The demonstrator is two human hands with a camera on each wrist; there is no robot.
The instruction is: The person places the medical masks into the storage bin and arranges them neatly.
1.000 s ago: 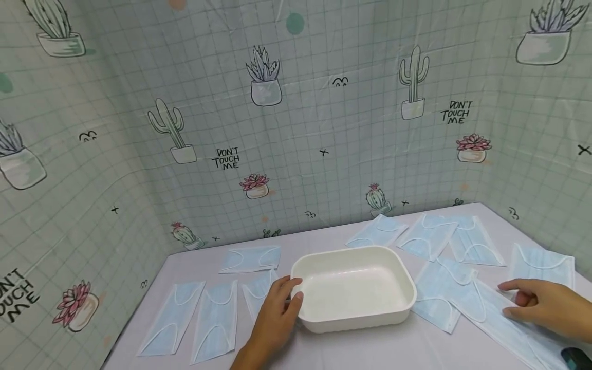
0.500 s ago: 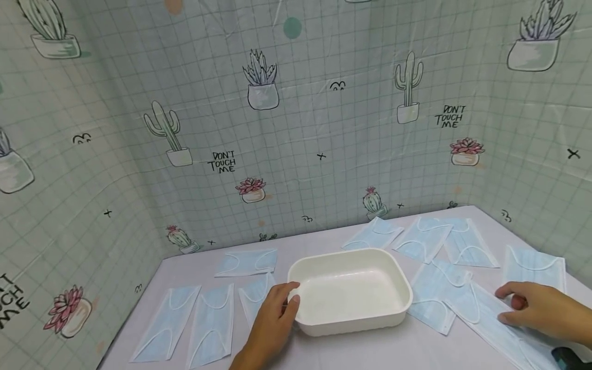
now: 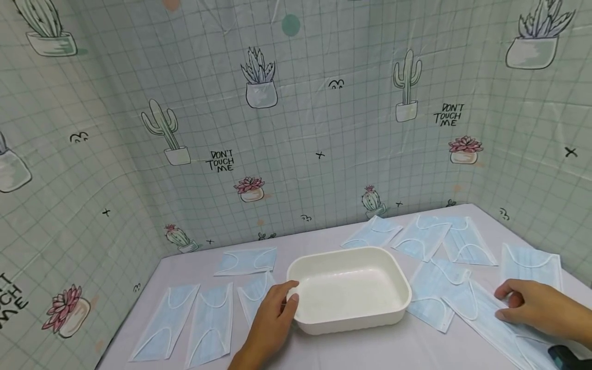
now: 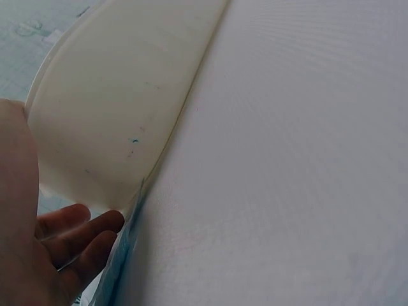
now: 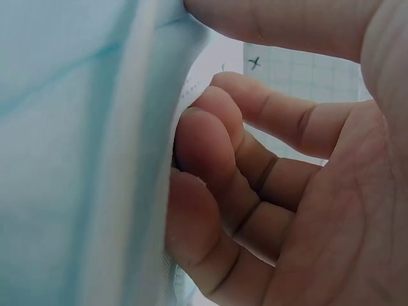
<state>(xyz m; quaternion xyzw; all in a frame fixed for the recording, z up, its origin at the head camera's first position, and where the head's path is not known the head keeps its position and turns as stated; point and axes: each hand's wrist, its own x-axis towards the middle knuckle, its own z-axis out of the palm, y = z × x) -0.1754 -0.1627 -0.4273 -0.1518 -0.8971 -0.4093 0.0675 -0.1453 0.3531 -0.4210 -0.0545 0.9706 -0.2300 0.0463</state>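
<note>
My left hand (image 3: 273, 318) holds the left rim of a white plastic basin (image 3: 348, 324), thumb and index finger at the edge. In the left wrist view, the other fingers (image 4: 89, 245) hang loosely curled beside the basin's outer wall (image 4: 121, 95), near a blue edge. To the right, my right hand (image 3: 538, 307) rests on a light blue disposable face mask (image 3: 495, 321). Its thumb stands apart from its bent fingers (image 5: 204, 143). The mask's raised edge (image 5: 153, 159) hides some fingertips in the right wrist view.
Several blue masks lie left of the basin, including a flat mask (image 3: 210, 324). More lie right and behind, some overlapping, such as a mask (image 3: 423, 239). A dark device (image 3: 564, 357) sits by the right wrist. Patterned cloth (image 3: 296, 128) encloses the white table (image 3: 361, 352).
The whole head view has shifted slightly left. Both hands keep nearly the same place against the basin and the masks.
</note>
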